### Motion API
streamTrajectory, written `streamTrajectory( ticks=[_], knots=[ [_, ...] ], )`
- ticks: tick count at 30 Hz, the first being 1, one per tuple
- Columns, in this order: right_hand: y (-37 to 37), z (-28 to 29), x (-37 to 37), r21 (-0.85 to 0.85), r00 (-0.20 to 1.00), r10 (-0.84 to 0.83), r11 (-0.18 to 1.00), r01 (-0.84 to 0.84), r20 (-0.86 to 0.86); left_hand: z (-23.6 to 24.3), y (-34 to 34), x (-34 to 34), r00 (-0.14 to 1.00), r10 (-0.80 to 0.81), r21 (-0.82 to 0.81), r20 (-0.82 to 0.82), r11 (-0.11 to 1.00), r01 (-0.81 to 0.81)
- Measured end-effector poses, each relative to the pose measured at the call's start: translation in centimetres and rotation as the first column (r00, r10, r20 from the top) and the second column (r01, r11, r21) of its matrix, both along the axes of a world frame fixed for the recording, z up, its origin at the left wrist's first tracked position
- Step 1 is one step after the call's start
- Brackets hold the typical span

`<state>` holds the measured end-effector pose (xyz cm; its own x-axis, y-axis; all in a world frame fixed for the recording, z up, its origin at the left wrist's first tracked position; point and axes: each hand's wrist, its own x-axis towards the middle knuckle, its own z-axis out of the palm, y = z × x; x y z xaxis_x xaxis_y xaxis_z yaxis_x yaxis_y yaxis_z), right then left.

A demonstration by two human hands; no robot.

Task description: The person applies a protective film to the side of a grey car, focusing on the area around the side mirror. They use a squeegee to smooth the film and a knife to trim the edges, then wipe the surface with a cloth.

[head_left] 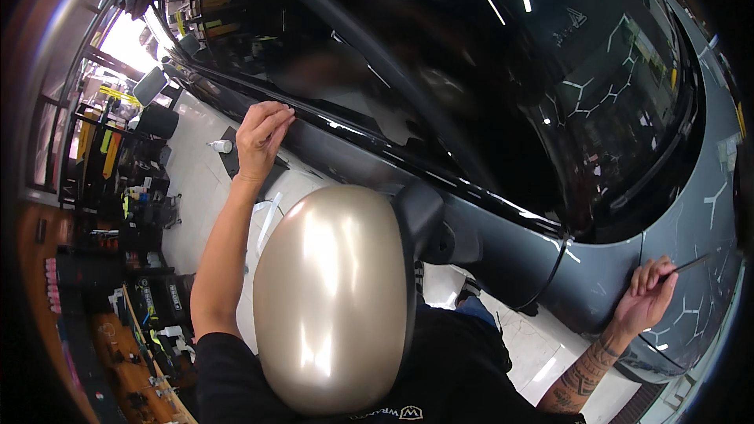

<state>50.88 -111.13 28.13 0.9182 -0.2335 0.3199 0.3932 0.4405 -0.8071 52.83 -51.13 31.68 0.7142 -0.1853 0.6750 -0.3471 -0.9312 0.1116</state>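
Note:
A dark grey car stands in front of me, its side door running from the upper left to the lower right. My left hand is raised at the black window trim, fingers pinched together. Whatever may be between those fingertips is too small to make out. Far to the right, beside the front fender and hood, my right hand is closed around a thin dark stick-like tool pointing right. Between my arms, a champagne-gold side mirror cover with a black mirror base fills the lower middle.
The dark windshield reflects hexagonal ceiling lights. A white bottle stands on a dark surface beyond my left forearm. At the left are a wooden workbench with tools and a rack with coloured items. Pale tiled floor lies between.

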Motion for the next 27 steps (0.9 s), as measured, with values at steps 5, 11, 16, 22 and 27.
streamTrajectory(
  ticks=[5, 11, 16, 22, 27],
  knots=[
    [0.1, 0.5, -0.3, -0.026, 0.999, -0.013, 1.0, 0.012, -0.044, -0.4, -0.6, -0.3, 0.999, 0.033, -0.021, 0.007, 0.999, -0.033],
    [-0.2, 0.6, -0.4, -0.072, 0.994, -0.062, 0.996, 0.056, -0.09, -0.5, -0.9, -0.6, 0.998, 0.053, -0.036, -0.022, 0.998, -0.053],
    [-0.8, 0.3, -0.5, -0.1, 0.993, -0.046, 0.994, 0.035, -0.112, -0.8, -0.8, -0.9, 0.999, 0.023, 0.003, -0.026, 1.0, -0.023],
    [-1.6, 0.1, -0.6, -0.075, 0.994, 0.062, 0.995, -0.07, -0.094, 0.5, -1.4, -0.7, 0.996, -0.009, 0.099, -0.09, 0.995, 0.018],
    [-1.8, 0.2, -0.6, -0.09, 0.993, 0.075, 0.992, -0.084, -0.094, 0.8, -1.6, -0.7, 0.993, -0.017, 0.114, -0.115, 0.993, 0.031]
  ],
)
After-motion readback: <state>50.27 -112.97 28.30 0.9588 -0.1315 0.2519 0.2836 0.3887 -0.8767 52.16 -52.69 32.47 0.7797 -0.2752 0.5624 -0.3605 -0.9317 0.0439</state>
